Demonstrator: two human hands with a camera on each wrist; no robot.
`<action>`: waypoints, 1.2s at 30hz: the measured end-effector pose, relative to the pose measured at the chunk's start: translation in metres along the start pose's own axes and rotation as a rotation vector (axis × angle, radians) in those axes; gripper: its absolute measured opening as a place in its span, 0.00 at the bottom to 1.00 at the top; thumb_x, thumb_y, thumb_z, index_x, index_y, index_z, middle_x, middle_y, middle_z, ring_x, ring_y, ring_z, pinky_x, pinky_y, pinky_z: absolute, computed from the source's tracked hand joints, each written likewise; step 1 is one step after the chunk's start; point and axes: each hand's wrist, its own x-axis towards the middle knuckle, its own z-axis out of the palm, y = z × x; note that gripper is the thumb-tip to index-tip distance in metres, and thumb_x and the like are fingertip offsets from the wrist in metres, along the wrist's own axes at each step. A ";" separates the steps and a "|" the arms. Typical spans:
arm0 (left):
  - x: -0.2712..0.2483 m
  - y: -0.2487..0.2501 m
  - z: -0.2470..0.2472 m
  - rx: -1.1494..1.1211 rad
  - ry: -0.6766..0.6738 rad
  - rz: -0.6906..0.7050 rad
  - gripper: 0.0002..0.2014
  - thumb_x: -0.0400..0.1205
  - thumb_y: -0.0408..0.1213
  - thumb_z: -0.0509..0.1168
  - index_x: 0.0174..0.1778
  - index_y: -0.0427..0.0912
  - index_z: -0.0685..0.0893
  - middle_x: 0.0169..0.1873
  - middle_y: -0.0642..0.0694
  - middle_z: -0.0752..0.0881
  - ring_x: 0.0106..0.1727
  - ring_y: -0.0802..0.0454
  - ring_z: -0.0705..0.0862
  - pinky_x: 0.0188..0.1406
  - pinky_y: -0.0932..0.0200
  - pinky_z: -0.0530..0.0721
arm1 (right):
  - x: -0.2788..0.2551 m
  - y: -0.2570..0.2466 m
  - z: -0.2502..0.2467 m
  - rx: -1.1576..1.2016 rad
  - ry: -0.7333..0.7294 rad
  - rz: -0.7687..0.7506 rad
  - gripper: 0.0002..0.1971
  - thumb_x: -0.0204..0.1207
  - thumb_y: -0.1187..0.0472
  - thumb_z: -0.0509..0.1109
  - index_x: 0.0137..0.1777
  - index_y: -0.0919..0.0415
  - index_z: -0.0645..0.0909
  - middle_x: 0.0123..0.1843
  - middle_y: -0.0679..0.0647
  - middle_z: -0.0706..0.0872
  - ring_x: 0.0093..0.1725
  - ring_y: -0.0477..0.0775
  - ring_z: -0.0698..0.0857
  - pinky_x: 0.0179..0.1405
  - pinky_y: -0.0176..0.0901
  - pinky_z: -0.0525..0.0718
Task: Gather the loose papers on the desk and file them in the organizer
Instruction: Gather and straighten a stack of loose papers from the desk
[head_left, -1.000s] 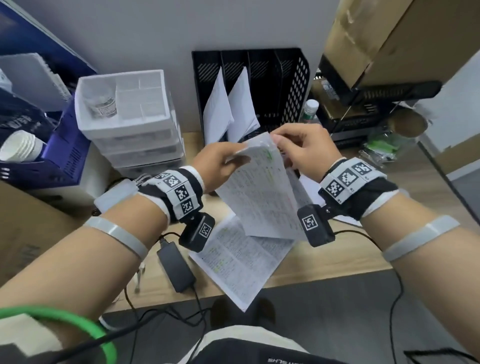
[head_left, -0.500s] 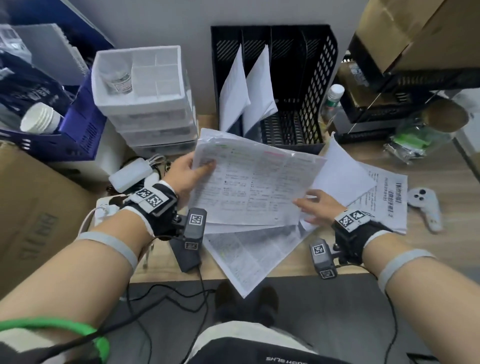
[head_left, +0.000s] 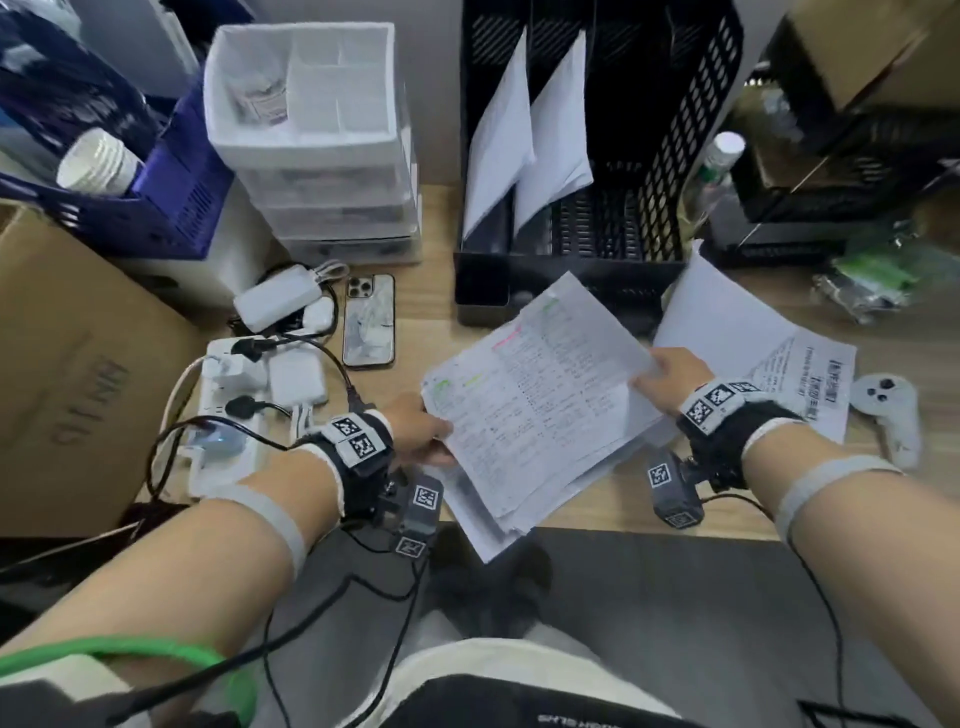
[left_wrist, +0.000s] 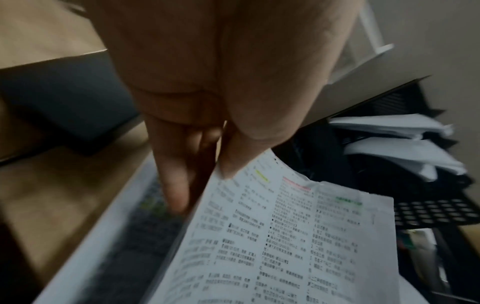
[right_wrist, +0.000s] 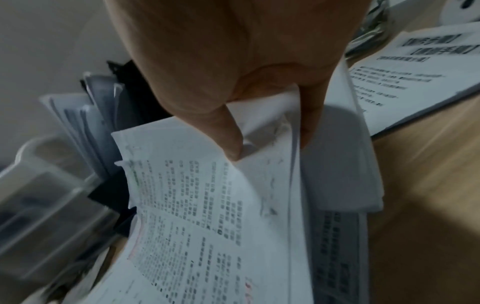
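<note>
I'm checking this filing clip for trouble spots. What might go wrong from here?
The printed stack is fanned and uneven, pinched only at its edges by the left hand and right hand; lower sheets could slide out. Two loose sheets beside the black file organizer might be left behind.

The head view is evenly and brightly lit, with soft shadows cast beneath the stack of papers (head_left: 540, 410) onto the wooden surface (head_left: 909, 332). Straight lines are bowed toward the edges by the wide lens, and the corners are smeared with motion blur. Both wrist views are dim and grainy. In them the printed text is softened, the nearest skin is out of focus, and the backgrounds are streaked by movement. No glare is seen.
</note>
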 end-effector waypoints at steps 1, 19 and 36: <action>0.004 -0.009 0.002 0.042 0.003 -0.057 0.18 0.77 0.32 0.70 0.62 0.29 0.84 0.57 0.32 0.91 0.49 0.37 0.93 0.54 0.38 0.91 | 0.003 -0.001 0.007 -0.038 -0.023 -0.011 0.14 0.76 0.63 0.67 0.60 0.61 0.85 0.57 0.65 0.88 0.54 0.67 0.85 0.47 0.42 0.74; 0.005 -0.016 0.028 -0.124 0.398 0.142 0.33 0.80 0.24 0.65 0.77 0.42 0.56 0.59 0.39 0.81 0.52 0.40 0.82 0.49 0.49 0.83 | 0.021 0.011 0.075 -0.115 -0.252 0.139 0.25 0.74 0.54 0.69 0.67 0.65 0.72 0.55 0.61 0.83 0.47 0.61 0.82 0.43 0.45 0.79; -0.048 0.062 -0.031 -0.277 0.291 0.734 0.07 0.75 0.31 0.71 0.42 0.47 0.92 0.33 0.54 0.91 0.37 0.58 0.86 0.38 0.58 0.82 | -0.018 -0.015 -0.013 0.795 0.204 -0.138 0.10 0.73 0.60 0.77 0.55 0.55 0.86 0.53 0.57 0.89 0.52 0.55 0.85 0.61 0.52 0.82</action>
